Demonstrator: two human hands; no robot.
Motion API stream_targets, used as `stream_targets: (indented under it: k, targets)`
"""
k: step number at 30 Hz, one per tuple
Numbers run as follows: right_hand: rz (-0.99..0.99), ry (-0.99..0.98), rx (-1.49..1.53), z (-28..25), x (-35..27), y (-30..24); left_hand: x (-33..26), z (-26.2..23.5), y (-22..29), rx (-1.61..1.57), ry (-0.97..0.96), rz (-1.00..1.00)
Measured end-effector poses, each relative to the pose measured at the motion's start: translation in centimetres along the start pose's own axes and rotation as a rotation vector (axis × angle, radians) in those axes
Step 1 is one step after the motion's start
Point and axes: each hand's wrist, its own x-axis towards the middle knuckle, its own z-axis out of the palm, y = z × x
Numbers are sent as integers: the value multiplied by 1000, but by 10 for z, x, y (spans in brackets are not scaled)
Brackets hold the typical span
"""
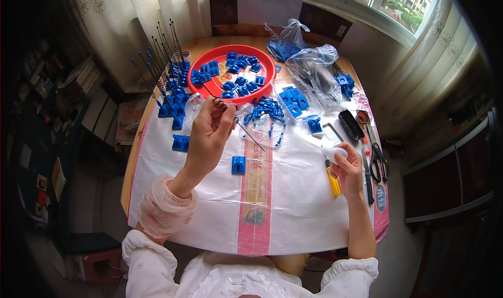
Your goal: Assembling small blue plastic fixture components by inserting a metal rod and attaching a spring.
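My left hand (206, 138) is raised over the table, its fingers pinched on a thin black wire with a coiled spring section (251, 135). The wire slants down to the right, its lower end above the sheet. Below it a single blue plastic base (238, 165) sits on the white sheet. Closed fingers of my right hand (349, 172) hold a small smooth white object (333, 154) whose kind I cannot make out. Just left of that hand lies a yellow-handled tool (333, 182). A loose pile of small blue pieces (266, 109) lies between the hands, further back.
A red round tray (270, 88) holds several blue parts. Blue bases with upright spring wires (170, 91) crowd the left side. A clear box (313, 109), plastic bags (314, 62), a black case (350, 126) and scissors (376, 156) occupy the right.
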Motion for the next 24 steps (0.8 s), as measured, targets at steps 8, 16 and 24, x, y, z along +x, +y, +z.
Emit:
stream_targets:
  k: [8,16,24]
  targets:
    - [-13,6,-64,-6,1,8,3,-8,-9,-76,35,-5]
    - [-28,-6,-85,-5,1,11,10,-13,-14,-52,26,64]
    - [-62,-2,-139,0,-1,11,11,-17,-22,-12,33,92]
